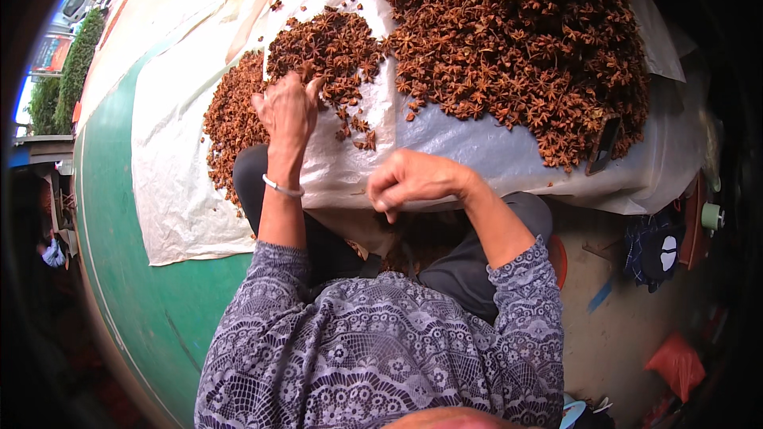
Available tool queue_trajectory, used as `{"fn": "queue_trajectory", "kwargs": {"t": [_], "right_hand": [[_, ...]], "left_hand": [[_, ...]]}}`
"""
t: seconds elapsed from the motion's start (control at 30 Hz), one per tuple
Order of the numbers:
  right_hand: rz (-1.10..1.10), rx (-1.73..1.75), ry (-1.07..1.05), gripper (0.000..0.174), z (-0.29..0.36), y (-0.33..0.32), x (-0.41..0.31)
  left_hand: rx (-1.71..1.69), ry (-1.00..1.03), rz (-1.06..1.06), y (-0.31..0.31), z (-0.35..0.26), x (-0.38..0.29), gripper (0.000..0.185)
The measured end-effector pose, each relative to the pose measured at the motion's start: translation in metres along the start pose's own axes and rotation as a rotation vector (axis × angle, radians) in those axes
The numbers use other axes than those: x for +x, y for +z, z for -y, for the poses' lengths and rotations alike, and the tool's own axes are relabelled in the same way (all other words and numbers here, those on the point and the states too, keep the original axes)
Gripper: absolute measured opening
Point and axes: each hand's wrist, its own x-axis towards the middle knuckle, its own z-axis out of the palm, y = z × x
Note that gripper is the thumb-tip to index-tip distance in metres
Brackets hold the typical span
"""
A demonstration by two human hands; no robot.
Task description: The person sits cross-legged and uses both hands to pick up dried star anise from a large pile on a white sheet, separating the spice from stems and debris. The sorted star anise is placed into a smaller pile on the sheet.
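My left hand [289, 108], with a white bracelet [282, 186] on its wrist, reaches to the near edge of a middle-sized pile of star anise [328, 42]. Its thumb stands apart, and its fingertips are blurred against the pods, so a hold cannot be made out. Left of that hand lies a pile of smaller, broken-looking brown pieces [235, 113]. My right hand [417, 180] is bent with curled fingers above the near edge of the pale plastic sheet [334, 173]; whatever is inside its fingers is hidden. A few loose star anise pods [365, 142] lie between the hands and the middle pile.
A large heap of star anise [506, 42] covers the right side, with a phone [603, 144] leaning at its near right edge. Between my legs is a dark space with brown pieces [399, 259]. A red plastic bag [676, 364] lies on the floor at right.
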Motion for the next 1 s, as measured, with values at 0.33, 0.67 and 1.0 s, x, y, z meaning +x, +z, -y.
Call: {"fn": "queue_trajectory", "kwargs": {"t": [0.33, 0.67, 1.0], "right_hand": [[-0.988, -1.291, 0.715, 0.051, -0.027, -0.052, -0.019], [-0.916, -1.241, 0.135, 0.009, -0.047, -0.015, 0.005], [-1.285, -1.049, 0.219, 0.017, -0.005, -0.06, -0.045]], "left_hand": [[-0.353, 0.538, 0.047, 0.05, -0.12, 0.018, 0.036], [-0.394, 0.523, 0.08, 0.008, -0.047, -0.019, 0.049], [-0.081, 0.467, 0.236, 0.053, -0.151, 0.072, 0.024]]}}
